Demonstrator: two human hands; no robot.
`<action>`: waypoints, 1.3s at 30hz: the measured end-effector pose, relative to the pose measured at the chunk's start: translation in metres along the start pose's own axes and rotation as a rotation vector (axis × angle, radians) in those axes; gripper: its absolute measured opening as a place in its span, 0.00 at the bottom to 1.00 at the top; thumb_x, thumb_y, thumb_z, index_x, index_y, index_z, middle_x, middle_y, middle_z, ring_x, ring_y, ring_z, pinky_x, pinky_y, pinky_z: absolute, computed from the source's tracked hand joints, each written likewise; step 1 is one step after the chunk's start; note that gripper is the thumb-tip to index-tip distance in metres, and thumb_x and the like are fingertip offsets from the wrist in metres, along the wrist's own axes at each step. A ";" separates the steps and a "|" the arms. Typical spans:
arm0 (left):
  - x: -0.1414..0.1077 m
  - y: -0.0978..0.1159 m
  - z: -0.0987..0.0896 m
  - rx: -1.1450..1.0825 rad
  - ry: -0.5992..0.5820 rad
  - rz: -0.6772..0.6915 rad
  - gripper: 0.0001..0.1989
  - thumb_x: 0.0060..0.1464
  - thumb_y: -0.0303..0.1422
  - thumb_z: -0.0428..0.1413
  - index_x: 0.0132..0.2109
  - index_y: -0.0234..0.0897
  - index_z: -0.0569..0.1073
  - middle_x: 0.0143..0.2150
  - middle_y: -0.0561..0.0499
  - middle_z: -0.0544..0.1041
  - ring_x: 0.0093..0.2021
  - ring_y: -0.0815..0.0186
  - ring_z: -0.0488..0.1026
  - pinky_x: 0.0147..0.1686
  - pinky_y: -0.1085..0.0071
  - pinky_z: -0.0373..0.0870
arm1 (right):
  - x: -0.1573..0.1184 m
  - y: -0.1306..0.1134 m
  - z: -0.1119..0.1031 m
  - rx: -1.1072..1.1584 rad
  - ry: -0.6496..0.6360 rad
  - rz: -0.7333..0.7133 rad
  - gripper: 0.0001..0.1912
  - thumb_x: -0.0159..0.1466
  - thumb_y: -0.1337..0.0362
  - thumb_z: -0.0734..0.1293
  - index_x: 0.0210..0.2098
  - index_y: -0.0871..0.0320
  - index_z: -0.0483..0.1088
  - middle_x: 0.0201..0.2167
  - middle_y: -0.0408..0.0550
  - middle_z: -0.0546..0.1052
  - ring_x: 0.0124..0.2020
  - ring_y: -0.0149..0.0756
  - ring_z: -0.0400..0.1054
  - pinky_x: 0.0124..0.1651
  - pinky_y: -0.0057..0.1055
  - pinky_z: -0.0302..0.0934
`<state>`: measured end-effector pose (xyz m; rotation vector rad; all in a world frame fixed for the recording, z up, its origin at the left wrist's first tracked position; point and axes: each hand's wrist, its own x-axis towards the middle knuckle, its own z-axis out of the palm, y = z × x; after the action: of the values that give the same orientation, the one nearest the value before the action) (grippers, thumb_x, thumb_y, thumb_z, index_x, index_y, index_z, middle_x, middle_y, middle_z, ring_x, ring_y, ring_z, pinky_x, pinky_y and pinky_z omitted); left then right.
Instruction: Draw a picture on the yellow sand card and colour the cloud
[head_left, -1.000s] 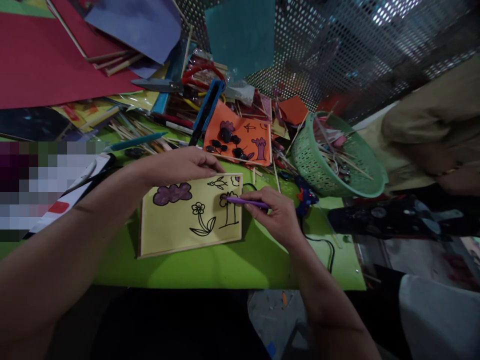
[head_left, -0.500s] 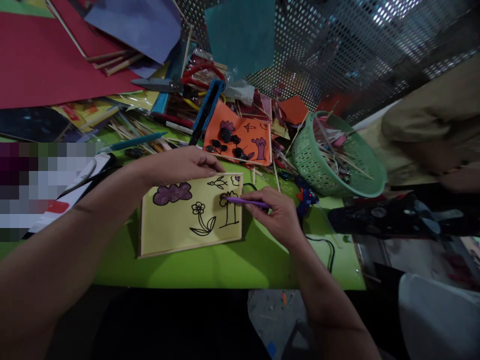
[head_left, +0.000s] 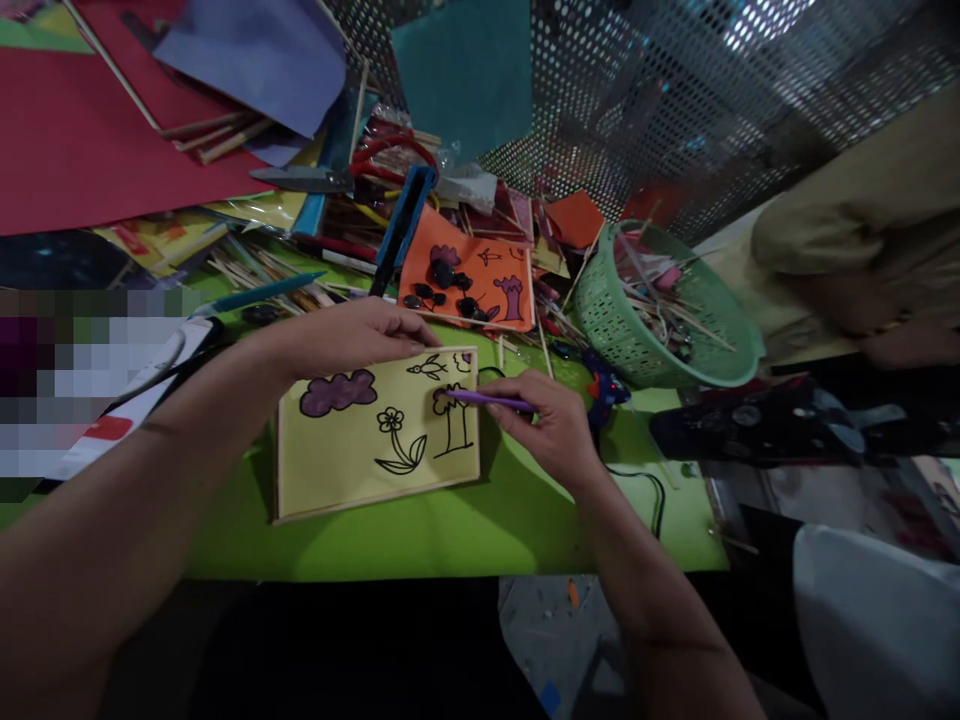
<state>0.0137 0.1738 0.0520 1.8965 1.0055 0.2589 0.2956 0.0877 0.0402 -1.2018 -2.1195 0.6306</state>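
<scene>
A yellow drawing card [head_left: 330,468] edged with thin wooden sticks lies on the green table. Black outlines on it show a flower, a bird and a tree, and its cloud is coloured purple. My left hand [head_left: 367,330] rests along the card's top edge, fingers loosely stretched out and partly hidden from above. Held between the thumb and fingers of my right hand [head_left: 551,425] is a purple felt-tip pen [head_left: 499,402]. The pen's tip touches the tree's crown, where a small purple patch shows.
Behind the card lies an orange drawing [head_left: 491,285] with black pieces on it. A green basket [head_left: 626,315] of sticks and scraps stands right, near another person's arm [head_left: 862,280]. Red-handled scissors [head_left: 307,180], coloured paper and a phone [head_left: 127,420] lie around.
The whole view has shifted slightly, so everything sits a little further left. The pen's tip stays at the tree's crown, and both hands keep nearly the same place on the card.
</scene>
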 end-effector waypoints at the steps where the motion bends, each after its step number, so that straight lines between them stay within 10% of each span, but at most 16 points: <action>1: 0.000 0.000 0.000 0.002 0.001 0.002 0.23 0.60 0.44 0.54 0.56 0.38 0.81 0.53 0.45 0.83 0.50 0.57 0.78 0.51 0.66 0.70 | 0.000 0.000 0.000 0.000 -0.006 0.004 0.09 0.68 0.65 0.70 0.46 0.50 0.82 0.36 0.45 0.84 0.35 0.36 0.74 0.40 0.35 0.68; 19: 0.006 -0.015 -0.004 0.045 0.009 -0.064 0.23 0.60 0.44 0.54 0.55 0.38 0.81 0.53 0.43 0.84 0.49 0.57 0.79 0.47 0.67 0.70 | 0.003 0.016 -0.001 0.445 0.074 0.292 0.08 0.63 0.60 0.74 0.41 0.53 0.82 0.35 0.44 0.82 0.32 0.33 0.70 0.34 0.31 0.62; 39: 0.004 -0.006 0.003 -0.003 -0.008 -0.041 0.23 0.62 0.43 0.53 0.57 0.38 0.80 0.53 0.43 0.83 0.50 0.56 0.79 0.51 0.65 0.71 | 0.003 0.007 0.001 0.108 -0.054 0.083 0.08 0.67 0.65 0.71 0.44 0.52 0.81 0.37 0.44 0.83 0.35 0.34 0.74 0.39 0.34 0.66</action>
<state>0.0148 0.1758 0.0449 1.8701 1.0373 0.2286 0.2977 0.0937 0.0363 -1.2307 -2.0595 0.8125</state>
